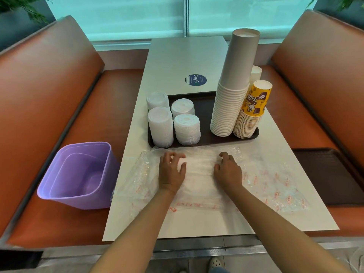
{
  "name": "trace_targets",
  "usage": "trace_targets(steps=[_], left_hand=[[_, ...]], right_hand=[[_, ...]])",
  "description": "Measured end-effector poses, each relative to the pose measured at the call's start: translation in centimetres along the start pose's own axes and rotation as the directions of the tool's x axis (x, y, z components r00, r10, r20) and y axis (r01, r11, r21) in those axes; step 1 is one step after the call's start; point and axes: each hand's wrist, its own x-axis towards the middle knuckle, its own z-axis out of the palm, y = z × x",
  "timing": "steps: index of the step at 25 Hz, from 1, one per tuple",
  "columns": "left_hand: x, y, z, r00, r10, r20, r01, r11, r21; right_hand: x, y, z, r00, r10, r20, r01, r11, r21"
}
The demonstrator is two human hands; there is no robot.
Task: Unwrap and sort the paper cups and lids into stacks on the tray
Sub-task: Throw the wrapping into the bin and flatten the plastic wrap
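Note:
An empty clear plastic wrapper [199, 186] with red print lies flat on the white table, in front of the dark brown tray [204, 115]. My left hand [171, 172] rests on the wrapper with its fingers loosely curled. My right hand [228, 171] claws its curled fingertips into the wrapper, which is crinkled there. On the tray's left stand several stacks of white lids [160, 127]. On its right stand a tall stack of white cups [230, 103] and a shorter stack topped by a yellow printed cup [256, 101].
A purple bin [78, 174] sits on the orange bench to the left of the table. A second dark tray [327, 174] lies on the right bench. A round blue sticker [196, 80] marks the table behind the tray. The window wall closes the far end.

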Motion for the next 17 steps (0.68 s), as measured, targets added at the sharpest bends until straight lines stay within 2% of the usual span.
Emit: trace_targets(steps=[1,2,3,4,5,6,7,8,10,12,15,17], left_hand=[[0.0,0.2,0.2,0.983,0.183,-0.013,-0.182,0.980,0.077],[0.0,0.5,0.4,0.944,0.329,0.039,-0.331,0.937,0.111],[-0.1,1.0,0.6,0.904,0.402,0.148,-0.418,0.903,0.099],[-0.2,1.7,0.8,0.867,0.414,0.277,-0.451,0.889,0.082],[-0.3,2.2,0.9,0.837,0.366,0.406,-0.432,0.898,0.080],[-0.5,2.6,1.0,0.815,0.272,0.512,-0.372,0.923,0.102],[-0.6,2.9,1.2,0.812,0.173,0.558,-0.299,0.943,0.143],[-0.7,3.0,1.5,0.829,0.105,0.549,-0.242,0.953,0.183],[-0.7,3.0,1.8,0.874,0.064,0.482,-0.185,0.960,0.208],[-0.5,3.4,1.8,0.911,0.025,0.411,-0.108,0.978,0.181],[0.6,4.0,1.0,0.957,-0.170,0.234,0.186,0.981,-0.048],[1.6,4.7,-0.2,0.955,-0.271,0.122,0.293,0.928,-0.228]], right_hand=[[0.0,0.1,0.0,1.000,0.001,-0.005,-0.001,1.000,0.004],[0.1,0.1,0.0,1.000,0.005,-0.006,-0.004,1.000,0.014],[0.1,0.1,-0.1,1.000,0.007,0.001,-0.007,1.000,0.023],[0.1,0.2,-0.2,1.000,0.009,0.014,-0.009,1.000,0.028],[0.1,0.1,-0.2,0.999,0.012,0.029,-0.013,0.999,0.034],[0.2,0.0,-0.3,0.999,0.018,0.046,-0.020,0.999,0.044],[0.3,0.0,-0.5,0.998,0.026,0.060,-0.030,0.997,0.064],[0.4,-0.1,-0.8,0.997,0.035,0.073,-0.042,0.995,0.095],[0.4,-0.1,-1.3,0.996,0.030,0.079,-0.043,0.986,0.160],[0.0,-0.1,-1.8,1.000,-0.002,0.002,0.002,0.981,0.195],[-0.9,-0.6,-2.4,0.982,0.016,-0.188,0.050,0.939,0.340],[-1.5,-1.3,-3.1,0.976,-0.004,-0.216,0.103,0.886,0.452]])
